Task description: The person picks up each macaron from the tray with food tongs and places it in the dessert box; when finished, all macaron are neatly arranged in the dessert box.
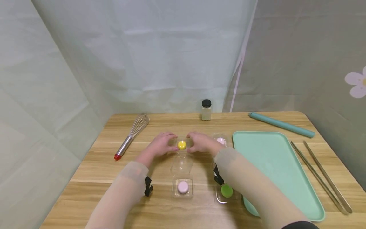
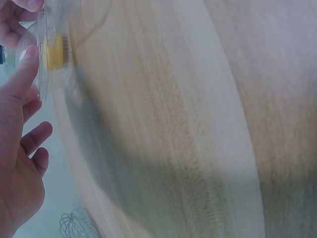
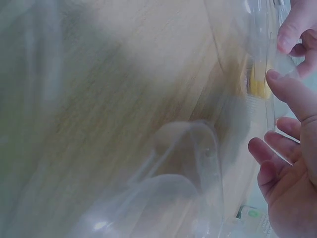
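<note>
A small clear plastic box (image 2: 55, 77) with a yellow macaron (image 1: 181, 145) inside stands at the middle of the table. Its domed lid lies over the base. My left hand (image 1: 163, 144) grips the box from the left, thumb at the near rim and fingers round the far side. From the right, my right hand (image 1: 201, 143) holds it the same way, its thumb on the rim in the right wrist view. Nearer to me, a pink macaron (image 1: 183, 187) sits in an open box, whose clear domed lid (image 1: 181, 164) lies folded back toward the hands.
Right of the hands, a green macaron (image 1: 227, 190) and another pink macaron (image 1: 220, 140) sit in clear boxes, partly hidden by my right arm. A mint tray (image 1: 268, 159), metal tongs (image 1: 323, 175), a teal rod (image 1: 281, 124), a black-capped jar (image 1: 206, 110) and a whisk (image 1: 132, 135) lie around.
</note>
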`<state>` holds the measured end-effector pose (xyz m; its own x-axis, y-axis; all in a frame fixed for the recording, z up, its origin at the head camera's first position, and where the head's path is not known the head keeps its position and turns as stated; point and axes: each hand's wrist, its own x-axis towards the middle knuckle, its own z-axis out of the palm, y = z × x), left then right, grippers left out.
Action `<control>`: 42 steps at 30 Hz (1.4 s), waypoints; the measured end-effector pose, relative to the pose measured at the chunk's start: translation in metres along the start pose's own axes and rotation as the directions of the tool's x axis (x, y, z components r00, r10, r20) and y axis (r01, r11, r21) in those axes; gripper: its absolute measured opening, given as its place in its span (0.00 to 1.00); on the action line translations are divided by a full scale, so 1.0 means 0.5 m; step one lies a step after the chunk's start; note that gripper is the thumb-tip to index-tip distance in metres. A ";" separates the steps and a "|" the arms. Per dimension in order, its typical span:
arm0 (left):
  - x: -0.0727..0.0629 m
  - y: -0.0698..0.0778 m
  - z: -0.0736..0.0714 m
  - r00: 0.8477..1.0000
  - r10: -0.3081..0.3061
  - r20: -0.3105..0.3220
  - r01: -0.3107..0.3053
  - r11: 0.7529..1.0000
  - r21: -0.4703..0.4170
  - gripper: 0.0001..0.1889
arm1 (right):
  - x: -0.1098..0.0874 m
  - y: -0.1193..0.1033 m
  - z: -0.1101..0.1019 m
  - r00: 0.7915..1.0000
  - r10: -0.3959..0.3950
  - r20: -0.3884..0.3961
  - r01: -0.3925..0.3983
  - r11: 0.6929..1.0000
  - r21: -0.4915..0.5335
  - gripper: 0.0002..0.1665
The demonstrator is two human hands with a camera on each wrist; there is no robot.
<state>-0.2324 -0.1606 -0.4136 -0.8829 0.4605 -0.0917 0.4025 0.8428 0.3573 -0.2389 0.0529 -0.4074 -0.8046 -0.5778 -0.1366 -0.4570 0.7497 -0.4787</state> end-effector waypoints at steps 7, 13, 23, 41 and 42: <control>-0.003 -0.001 -0.004 1.000 -0.012 -0.016 0.012 1.000 -0.008 0.39 | -0.016 0.004 -0.012 1.000 0.010 -0.008 -0.010 1.000 0.007 0.41; -0.020 -0.006 -0.020 0.999 0.020 -0.032 -0.020 1.000 -0.008 0.41 | -0.044 0.004 -0.015 0.999 -0.048 -0.013 0.048 0.998 -0.038 0.39; -0.055 -0.010 -0.021 0.992 0.124 0.024 -0.125 0.992 0.008 0.42 | -0.080 -0.012 0.001 0.989 -0.142 0.040 0.144 0.989 -0.026 0.36; -0.092 0.003 -0.001 0.985 0.151 0.087 -0.152 0.988 0.011 0.46 | -0.101 -0.023 0.022 0.993 -0.095 0.071 0.098 0.994 -0.037 0.42; -0.093 0.004 0.000 0.985 0.155 0.080 -0.157 0.988 0.011 0.46 | -0.102 -0.025 0.022 0.993 -0.093 0.073 0.096 0.995 -0.031 0.42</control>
<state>-0.1906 -0.1802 -0.4089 -0.7873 0.6068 -0.1095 0.5387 0.7633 0.3567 -0.1881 0.0694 -0.4043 -0.7288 -0.6671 -0.1543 -0.5434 0.7006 -0.4625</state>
